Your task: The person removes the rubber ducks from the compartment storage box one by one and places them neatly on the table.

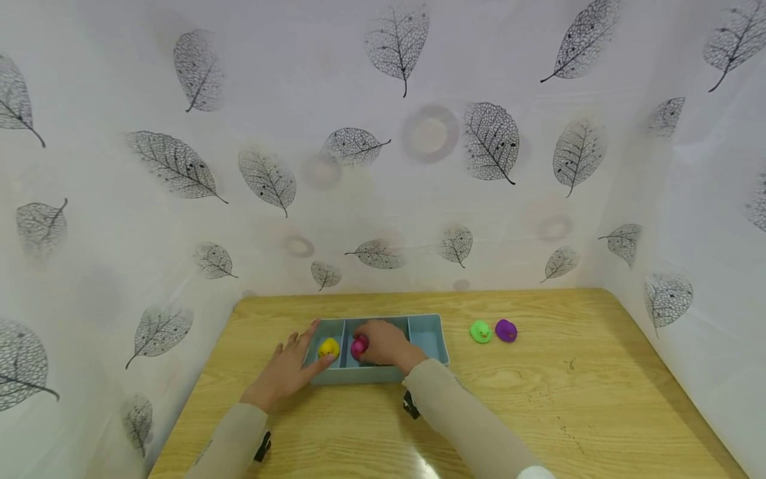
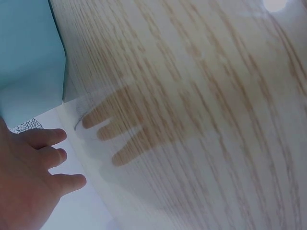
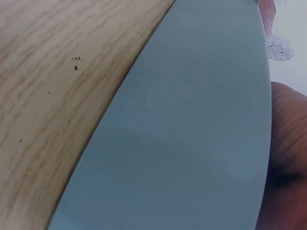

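A blue-grey divided box (image 1: 359, 376) stands on the wooden table. Its left compartment holds a yellow rubber duck (image 1: 328, 348). Over the middle compartment, my right hand (image 1: 383, 340) grips a magenta rubber duck (image 1: 359, 346) in its fingers; whether the duck touches the floor of the box cannot be seen. My left hand (image 1: 288, 364) rests on the box's left end with its fingers spread, thumb at the front rim near the yellow duck. In the right wrist view the box wall (image 3: 182, 115) hides most of the right hand.
To the right of the box lie a green rubber duck (image 1: 481, 331) and a purple rubber duck (image 1: 506, 330), side by side on the wooden table (image 1: 538, 406). A white leaf-print curtain (image 1: 383, 199) surrounds the table at the back and sides.
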Demonstrator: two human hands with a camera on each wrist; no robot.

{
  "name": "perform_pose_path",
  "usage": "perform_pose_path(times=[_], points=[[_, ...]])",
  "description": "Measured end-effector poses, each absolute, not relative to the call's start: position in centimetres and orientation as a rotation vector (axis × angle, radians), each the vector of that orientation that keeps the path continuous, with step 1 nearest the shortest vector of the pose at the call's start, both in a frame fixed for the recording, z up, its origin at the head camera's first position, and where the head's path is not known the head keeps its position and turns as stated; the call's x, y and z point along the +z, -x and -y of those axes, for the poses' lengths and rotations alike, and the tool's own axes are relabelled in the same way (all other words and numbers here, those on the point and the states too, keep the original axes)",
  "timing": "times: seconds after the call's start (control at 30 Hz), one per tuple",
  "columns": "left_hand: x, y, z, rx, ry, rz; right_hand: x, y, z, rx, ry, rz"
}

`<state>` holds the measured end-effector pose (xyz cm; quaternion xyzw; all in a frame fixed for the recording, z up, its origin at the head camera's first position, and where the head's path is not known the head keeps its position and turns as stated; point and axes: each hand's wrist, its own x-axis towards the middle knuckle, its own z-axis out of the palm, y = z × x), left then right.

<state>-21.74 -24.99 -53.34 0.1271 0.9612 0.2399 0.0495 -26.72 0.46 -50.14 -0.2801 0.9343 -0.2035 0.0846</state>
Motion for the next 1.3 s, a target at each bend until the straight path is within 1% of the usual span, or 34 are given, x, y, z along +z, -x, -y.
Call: perform_pose_path(times=[0.5, 0.7, 1.07, 1.3], points=[[-53.1, 21.6, 24.8, 0.726, -0.389, -2.932, -50.1, 26.8, -0.1, -0.531, 0.777, -2.765], [-53.2, 21.7, 24.8, 0.716, -0.388, -2.946, -50.3, 26.7, -0.4, -0.587, 0.806, -2.785], [-53.3, 21.6, 24.8, 0.739, -0.373, -2.932, -51.3, 27.3, -1.1, -0.677, 0.941, -2.769], [-53.4, 21.7, 24.8, 0.727, -0.377, -2.938, -51.3, 27.4, -1.3, -0.734, 0.937, -2.761]])
